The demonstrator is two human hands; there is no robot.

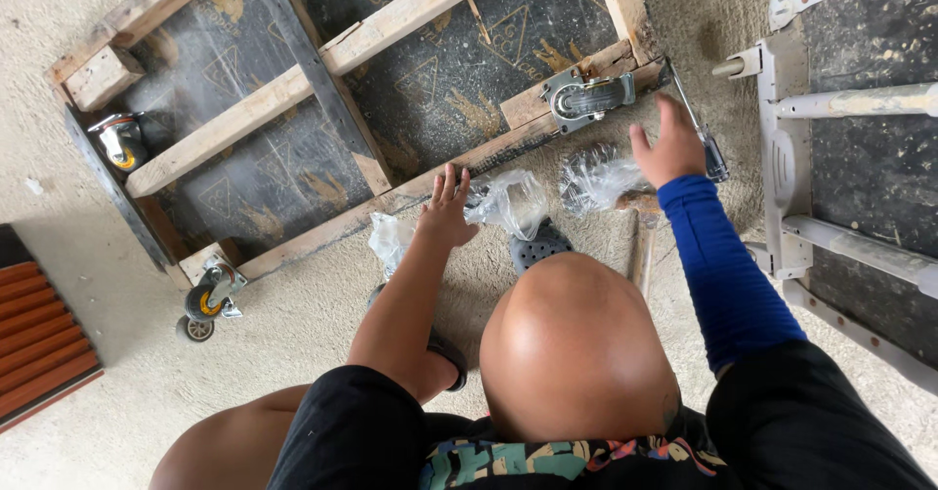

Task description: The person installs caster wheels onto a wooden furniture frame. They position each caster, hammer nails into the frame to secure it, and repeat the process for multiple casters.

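Note:
I crouch over an upturned wooden platform (293, 89) with dark board and pale battens. My left hand (447, 212) rests with fingers spread on its near edge rail, holding nothing. My right hand (670, 145), in a blue sleeve, hovers open just right of a grey caster wheel (583, 99) fixed at the platform's near right corner. A screwdriver (705, 143) lies on the floor beside that hand. Crumpled clear plastic bags (513, 202) lie between my hands.
Two more casters sit at the platform's left corners (119, 141) (208, 299), with a loose small wheel (195, 330) beside. A white metal frame (791, 158) lies at the right. Red-brown slats (39, 343) are at the left edge. The floor is rough concrete.

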